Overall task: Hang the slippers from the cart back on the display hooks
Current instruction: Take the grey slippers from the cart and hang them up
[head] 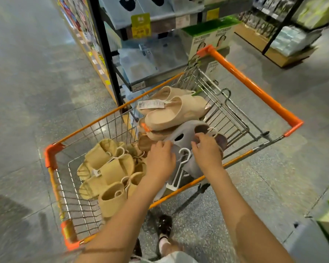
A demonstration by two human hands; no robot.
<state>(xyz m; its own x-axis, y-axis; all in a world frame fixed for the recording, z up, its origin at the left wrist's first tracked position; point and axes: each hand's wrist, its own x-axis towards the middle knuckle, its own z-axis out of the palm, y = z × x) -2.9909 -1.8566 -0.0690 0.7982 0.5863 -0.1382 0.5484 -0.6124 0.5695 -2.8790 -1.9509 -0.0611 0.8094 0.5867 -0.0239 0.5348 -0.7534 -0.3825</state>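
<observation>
Both arms reached down into the cart, where the left hand and right hand gripped gray slippers on a white hanger.

A shop aisle, seen from behind a trolley.

A wire shopping cart with orange rim and handle fills the middle, loaded with tagged slippers on white plastic hangers. At twelve o'clock stands a black metal shelf rack stacked with boxed goods, with a yellow price label on its shelf edge. A long row of stocked shelving with small tags runs off toward eleven o'clock. Around one to two o'clock, green-and-white cartons and pallets of packaged stock sit on the speckled tiled floor.
</observation>
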